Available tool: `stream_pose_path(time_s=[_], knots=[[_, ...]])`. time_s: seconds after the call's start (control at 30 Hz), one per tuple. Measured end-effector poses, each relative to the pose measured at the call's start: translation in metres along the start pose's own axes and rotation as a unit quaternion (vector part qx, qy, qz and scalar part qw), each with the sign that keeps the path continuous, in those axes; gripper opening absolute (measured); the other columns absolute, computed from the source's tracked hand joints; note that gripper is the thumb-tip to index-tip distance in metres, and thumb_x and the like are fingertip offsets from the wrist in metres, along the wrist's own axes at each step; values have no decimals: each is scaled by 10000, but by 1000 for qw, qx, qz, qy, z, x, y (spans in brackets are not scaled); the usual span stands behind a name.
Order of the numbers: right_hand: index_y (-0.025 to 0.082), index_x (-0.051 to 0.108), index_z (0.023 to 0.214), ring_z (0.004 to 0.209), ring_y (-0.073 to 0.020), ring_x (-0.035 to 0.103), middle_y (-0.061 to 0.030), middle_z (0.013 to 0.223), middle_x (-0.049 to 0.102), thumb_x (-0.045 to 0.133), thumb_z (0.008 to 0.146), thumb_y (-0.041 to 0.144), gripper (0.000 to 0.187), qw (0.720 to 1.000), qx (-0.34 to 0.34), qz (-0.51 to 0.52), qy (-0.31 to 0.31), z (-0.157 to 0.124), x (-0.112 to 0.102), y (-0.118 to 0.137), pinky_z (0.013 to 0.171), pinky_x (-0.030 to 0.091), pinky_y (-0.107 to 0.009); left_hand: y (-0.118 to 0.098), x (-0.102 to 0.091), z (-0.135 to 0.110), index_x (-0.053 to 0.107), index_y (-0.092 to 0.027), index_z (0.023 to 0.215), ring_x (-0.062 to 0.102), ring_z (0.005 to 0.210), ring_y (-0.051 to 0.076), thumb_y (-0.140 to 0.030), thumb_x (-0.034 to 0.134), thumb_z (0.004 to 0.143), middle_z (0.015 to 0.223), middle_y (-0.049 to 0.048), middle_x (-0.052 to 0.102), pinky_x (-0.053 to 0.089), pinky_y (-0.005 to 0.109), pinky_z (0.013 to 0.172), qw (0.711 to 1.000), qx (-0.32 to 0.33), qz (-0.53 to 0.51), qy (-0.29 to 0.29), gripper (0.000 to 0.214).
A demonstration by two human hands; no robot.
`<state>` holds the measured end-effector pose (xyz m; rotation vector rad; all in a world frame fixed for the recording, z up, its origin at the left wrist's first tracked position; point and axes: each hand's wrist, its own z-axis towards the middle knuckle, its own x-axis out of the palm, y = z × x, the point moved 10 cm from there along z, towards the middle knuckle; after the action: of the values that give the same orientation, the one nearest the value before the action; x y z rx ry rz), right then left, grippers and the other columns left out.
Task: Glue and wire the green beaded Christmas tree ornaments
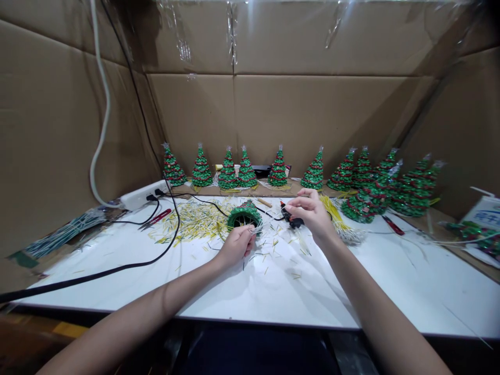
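Two hands, both mine, work above a white desk (pixel 289 302), with one small green tree (pixel 245 209) between them and nearer the left. The tree lies tipped over, its hollow base turned toward me and its long axis running away from me, tip toward the cardboard wall (pixel 332 104). My left hand (pixel 238 242) is at the near rim of that base, just below and in front of the opening; its grip is closed, thumb against curled fingers, on thin white wires (pixel 266 224) that spread out to the right. My right hand (pixel 308 209) is raised to the right of the tree, apart from it and a little higher in the view, palm turned inward, thumb and forefinger brought close together. Whether this second grip pinches the end of a strand I cannot tell, the wire being too fine. Poses: left forearm reaching in low from the left, right forearm slanting up from the lower right. Adjacent: a black tool with an orange tip (pixel 296 223), just beside the right fingers; a scatter of wire clippings (pixel 201 221), left of the tree.
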<state>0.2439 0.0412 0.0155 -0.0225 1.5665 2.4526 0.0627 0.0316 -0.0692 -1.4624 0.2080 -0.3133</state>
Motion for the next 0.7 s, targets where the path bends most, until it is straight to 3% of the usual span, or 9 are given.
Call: stream_pose_path(time_s=[0.1,0.2,0.37,0.57,0.7], knots=[[185,694,673,1036,-244,489,-67,1083,367,733,644,359,181,999,-33,-29,-28,-1,-4,6,653,524,-301,-5,2,-1,353,-196,615,300,406,58,-335,439,776,503,-73,316,234,164,362,1000,0,-12,-1,230],[203,695,681,1162,-263,415,-70,1105,381,713,675,341,139,993,-70,-69,-59,-4,-7,16,739,507,-310,-7,4,-2,356,-193,617,282,406,53,-339,435,787,508,-74,316,219,159,360,1000,-5,-21,1,238],[209,699,703,1173,-273,411,-74,1132,391,691,711,353,145,985,-98,-113,-81,-9,-9,26,786,502,-336,-6,4,1,350,-194,618,270,412,54,-331,428,804,511,-77,295,217,154,353,999,7,-27,25,244],[191,693,708,1107,-281,453,-89,1163,348,681,721,387,197,982,-111,-116,-101,-12,-8,30,593,539,-294,-3,1,7,364,-195,622,309,399,58,-334,425,825,512,-75,307,243,171,355,998,37,-24,34,254],[195,683,760,1048,-246,486,-77,1172,330,650,759,396,204,975,-131,-138,-113,-15,-14,40,584,532,-279,-3,1,5,364,-194,614,322,387,55,-324,415,836,507,-73,315,245,176,358,998,46,-25,40,263]])
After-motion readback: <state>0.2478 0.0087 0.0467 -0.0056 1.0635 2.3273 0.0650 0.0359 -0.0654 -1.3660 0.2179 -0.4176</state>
